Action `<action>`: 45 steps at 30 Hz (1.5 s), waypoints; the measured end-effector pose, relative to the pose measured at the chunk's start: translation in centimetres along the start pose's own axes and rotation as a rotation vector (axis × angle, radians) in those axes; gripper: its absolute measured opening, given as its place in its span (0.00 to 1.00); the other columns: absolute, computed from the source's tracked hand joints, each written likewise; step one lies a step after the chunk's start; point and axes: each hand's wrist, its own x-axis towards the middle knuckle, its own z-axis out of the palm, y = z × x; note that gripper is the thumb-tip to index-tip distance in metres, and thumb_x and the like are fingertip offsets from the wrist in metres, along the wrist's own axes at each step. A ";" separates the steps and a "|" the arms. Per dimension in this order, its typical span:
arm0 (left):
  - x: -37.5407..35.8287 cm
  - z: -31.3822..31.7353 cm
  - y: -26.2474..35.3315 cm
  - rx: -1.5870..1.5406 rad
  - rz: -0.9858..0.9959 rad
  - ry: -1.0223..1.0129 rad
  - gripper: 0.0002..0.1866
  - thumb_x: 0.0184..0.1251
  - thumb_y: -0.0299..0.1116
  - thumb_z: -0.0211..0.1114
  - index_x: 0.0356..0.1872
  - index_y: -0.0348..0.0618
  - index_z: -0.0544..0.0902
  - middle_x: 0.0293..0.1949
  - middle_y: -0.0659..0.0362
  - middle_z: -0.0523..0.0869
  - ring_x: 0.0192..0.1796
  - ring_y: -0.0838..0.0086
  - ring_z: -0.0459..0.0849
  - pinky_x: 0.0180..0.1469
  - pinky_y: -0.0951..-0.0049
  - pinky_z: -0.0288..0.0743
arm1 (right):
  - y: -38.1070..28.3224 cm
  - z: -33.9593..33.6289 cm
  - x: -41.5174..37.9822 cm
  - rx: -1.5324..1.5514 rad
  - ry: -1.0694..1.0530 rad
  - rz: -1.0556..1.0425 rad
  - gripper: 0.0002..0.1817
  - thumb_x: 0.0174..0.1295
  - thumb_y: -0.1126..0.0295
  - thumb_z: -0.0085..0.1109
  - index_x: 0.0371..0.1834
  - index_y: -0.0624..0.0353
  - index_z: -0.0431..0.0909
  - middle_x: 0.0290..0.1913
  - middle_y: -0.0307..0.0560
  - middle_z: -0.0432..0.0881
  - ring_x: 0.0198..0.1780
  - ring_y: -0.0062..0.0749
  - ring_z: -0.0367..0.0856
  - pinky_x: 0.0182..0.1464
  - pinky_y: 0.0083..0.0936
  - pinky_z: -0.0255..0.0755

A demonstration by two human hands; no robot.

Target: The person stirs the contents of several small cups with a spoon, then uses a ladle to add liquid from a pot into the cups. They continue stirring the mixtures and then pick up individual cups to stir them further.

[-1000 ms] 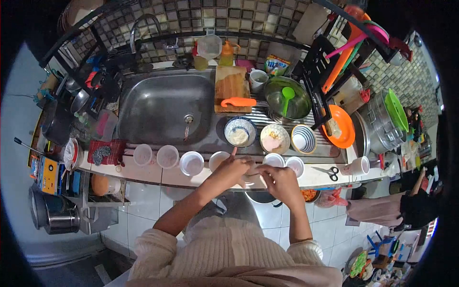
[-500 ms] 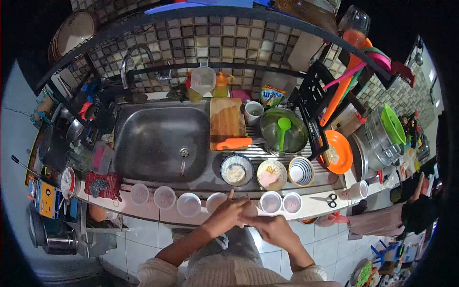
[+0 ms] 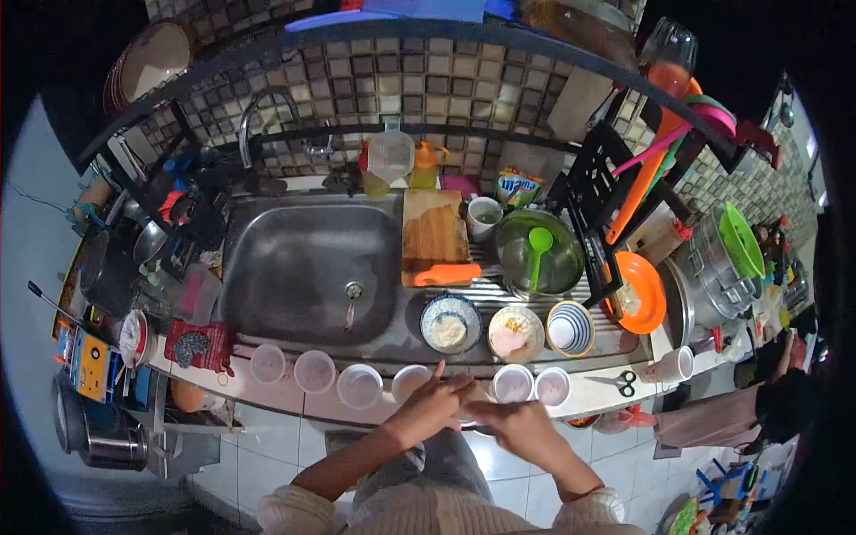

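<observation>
In the head view, the left hand (image 3: 434,403) and right hand (image 3: 519,426) meet at the counter's front edge, fingers bunched close together. Between them is what looks like a pale cup (image 3: 476,392), largely covered, so whether either hand is clamped on it I cannot tell.

Four clear plastic cups (image 3: 315,372) line the front edge to the left, and two white-rimmed cups (image 3: 513,384) stand to the right, pinkish inside. Past the scissors (image 3: 617,383), a tilted cup (image 3: 672,366) lies toward the counter's right end.

Behind, along the steel sink unit's front edge, a blue-rimmed bowl (image 3: 448,333) holds a whitish heap, a patterned bowl (image 3: 515,335) holds pink and yellow matter, and a striped bowl (image 3: 570,328) sits beside it. A green ladle (image 3: 539,242) rests in the metal pot (image 3: 562,268).
</observation>
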 end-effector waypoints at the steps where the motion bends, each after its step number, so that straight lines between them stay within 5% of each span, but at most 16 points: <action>1: 0.0 0.9 -0.5 -0.008 0.004 0.017 0.38 0.41 0.39 0.70 0.57 0.37 0.68 0.58 0.52 0.70 0.63 0.66 0.66 0.69 0.51 0.45 | 0.1 0.6 -0.1 0.033 0.038 -0.110 0.24 0.44 0.75 0.59 0.49 0.44 0.78 0.32 0.43 0.83 0.25 0.36 0.81 0.27 0.29 0.75; 4: 0.2 -0.5 0.2 -0.070 -0.040 0.024 0.37 0.41 0.38 0.70 0.57 0.38 0.68 0.58 0.52 0.70 0.63 0.65 0.67 0.68 0.50 0.45 | -0.2 -0.9 -0.1 0.045 -0.010 -0.205 0.22 0.45 0.75 0.58 0.46 0.42 0.79 0.34 0.40 0.83 0.26 0.35 0.81 0.27 0.29 0.75; 6: 0.2 -1.4 0.7 -0.005 -0.053 -0.110 0.37 0.48 0.45 0.66 0.59 0.37 0.67 0.61 0.53 0.67 0.64 0.67 0.64 0.70 0.52 0.40 | 0.2 -1.9 -0.5 -0.059 -0.242 0.013 0.20 0.45 0.74 0.58 0.44 0.41 0.80 0.38 0.37 0.83 0.28 0.34 0.82 0.28 0.29 0.76; 10: 0.3 -1.5 0.7 -0.011 -0.084 -0.125 0.37 0.47 0.43 0.67 0.60 0.39 0.66 0.61 0.53 0.67 0.64 0.66 0.65 0.70 0.50 0.40 | 0.2 -1.0 0.0 0.030 0.047 -0.044 0.17 0.47 0.71 0.58 0.43 0.41 0.80 0.33 0.39 0.83 0.27 0.35 0.82 0.28 0.32 0.76; 14: 0.2 1.0 -0.5 -0.071 -0.059 -0.033 0.37 0.47 0.43 0.67 0.60 0.42 0.66 0.61 0.54 0.68 0.64 0.66 0.65 0.69 0.48 0.41 | 0.7 -1.0 -0.2 0.098 -0.029 -0.232 0.19 0.47 0.71 0.58 0.44 0.40 0.80 0.31 0.43 0.83 0.27 0.36 0.82 0.28 0.33 0.75; 16: 0.0 0.8 -0.3 -0.045 -0.067 -0.051 0.36 0.48 0.44 0.66 0.60 0.42 0.66 0.60 0.54 0.68 0.64 0.67 0.65 0.68 0.47 0.42 | 0.3 -2.3 -0.2 -0.049 -0.208 -0.032 0.23 0.45 0.72 0.59 0.48 0.39 0.78 0.33 0.44 0.83 0.28 0.35 0.82 0.29 0.32 0.76; 19: 0.9 -0.2 -0.3 0.055 -0.033 -0.083 0.34 0.50 0.44 0.65 0.59 0.43 0.67 0.60 0.55 0.69 0.64 0.68 0.66 0.68 0.47 0.43 | 0.8 -1.3 0.4 -0.035 0.031 -0.094 0.24 0.45 0.72 0.59 0.49 0.38 0.77 0.30 0.42 0.83 0.26 0.36 0.81 0.27 0.32 0.75; 23: 0.0 1.5 -0.5 0.037 -0.028 -0.031 0.33 0.49 0.42 0.65 0.58 0.42 0.69 0.59 0.56 0.69 0.64 0.69 0.65 0.68 0.49 0.45 | 1.1 0.0 0.4 0.127 0.053 -0.288 0.21 0.47 0.69 0.59 0.48 0.40 0.78 0.24 0.40 0.81 0.21 0.37 0.79 0.25 0.33 0.74; 26: 0.4 0.9 -0.2 0.007 -0.069 -0.057 0.33 0.48 0.41 0.65 0.58 0.40 0.68 0.59 0.56 0.68 0.63 0.69 0.65 0.69 0.50 0.44 | 0.3 -1.4 0.1 -0.065 -0.065 -0.140 0.22 0.45 0.70 0.58 0.48 0.47 0.77 0.26 0.43 0.81 0.22 0.35 0.79 0.23 0.28 0.72; 28: 0.5 -0.1 0.2 -0.015 -0.088 -0.096 0.33 0.48 0.41 0.65 0.58 0.39 0.68 0.59 0.56 0.68 0.63 0.69 0.65 0.69 0.51 0.44 | 0.2 -0.9 0.5 -0.066 0.033 0.031 0.15 0.53 0.67 0.57 0.45 0.43 0.79 0.21 0.42 0.80 0.20 0.38 0.77 0.25 0.34 0.73; 31: 0.3 0.4 0.0 0.114 -0.029 -0.190 0.34 0.48 0.41 0.65 0.58 0.40 0.68 0.60 0.56 0.67 0.63 0.69 0.65 0.70 0.52 0.42 | 0.2 0.1 1.0 0.083 0.093 -0.123 0.11 0.53 0.67 0.56 0.40 0.46 0.81 0.22 0.43 0.80 0.20 0.39 0.77 0.24 0.34 0.71; 33: 0.2 2.3 -1.0 -0.114 -0.053 0.096 0.32 0.47 0.41 0.65 0.58 0.47 0.70 0.59 0.56 0.68 0.64 0.69 0.65 0.69 0.50 0.43 | 0.2 0.2 1.0 0.229 0.081 -0.239 0.10 0.52 0.69 0.57 0.38 0.47 0.81 0.23 0.43 0.80 0.23 0.39 0.79 0.25 0.33 0.72; 37: 0.6 0.0 0.2 0.203 -0.007 -0.197 0.31 0.48 0.42 0.65 0.57 0.52 0.71 0.59 0.56 0.68 0.64 0.69 0.64 0.69 0.49 0.43 | 0.7 0.0 1.2 0.062 0.094 -0.034 0.15 0.46 0.70 0.58 0.40 0.49 0.80 0.21 0.44 0.79 0.21 0.37 0.78 0.22 0.31 0.70; 40: 0.5 0.5 -0.1 0.070 -0.022 -0.170 0.36 0.44 0.39 0.68 0.57 0.38 0.68 0.58 0.53 0.69 0.64 0.67 0.63 0.69 0.50 0.44 | 1.6 0.4 1.5 0.160 0.172 -0.181 0.17 0.46 0.68 0.57 0.42 0.47 0.80 0.19 0.43 0.78 0.18 0.36 0.76 0.20 0.31 0.69; 42: 0.1 1.4 -0.5 0.154 0.017 -0.072 0.32 0.47 0.43 0.66 0.58 0.54 0.70 0.59 0.57 0.68 0.64 0.69 0.64 0.68 0.48 0.44 | 1.9 0.5 1.3 0.194 0.108 -0.252 0.18 0.46 0.68 0.57 0.44 0.46 0.79 0.20 0.43 0.78 0.18 0.36 0.76 0.20 0.31 0.70; 45: 0.4 1.6 -0.4 0.124 -0.054 -0.089 0.33 0.46 0.43 0.67 0.58 0.52 0.69 0.58 0.57 0.69 0.64 0.68 0.64 0.68 0.48 0.45 | 2.1 -1.5 1.4 0.111 -0.038 -0.252 0.19 0.47 0.68 0.57 0.46 0.42 0.79 0.21 0.43 0.79 0.19 0.37 0.77 0.21 0.32 0.71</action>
